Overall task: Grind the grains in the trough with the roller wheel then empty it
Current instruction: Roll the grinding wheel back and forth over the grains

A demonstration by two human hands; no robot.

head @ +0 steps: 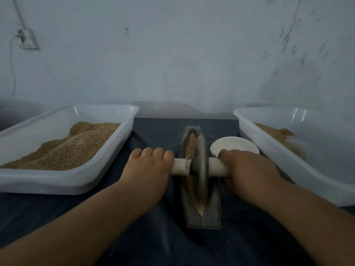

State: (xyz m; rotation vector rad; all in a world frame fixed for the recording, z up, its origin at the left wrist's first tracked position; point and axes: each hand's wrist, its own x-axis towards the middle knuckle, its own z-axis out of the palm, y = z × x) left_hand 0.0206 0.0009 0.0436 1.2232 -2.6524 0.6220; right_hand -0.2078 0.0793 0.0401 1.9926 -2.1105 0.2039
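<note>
Not much of the person in shot, just two arms. The left hand [148, 166] and right hand [247, 166] are bare. So are the left forearm [86, 217] and right forearm [307, 212], uncovered right down to the near edge. Both forearms look slim and smooth. The left fingers [148, 153] are short and rounded, blurry at the tips, nails too soft to make out. Anything worn higher up is out of frame.

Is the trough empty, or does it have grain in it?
Not empty. Tan grains line the groove of the trough ahead of and behind the roller wheel, with paler crushed bits at the near end.
</note>
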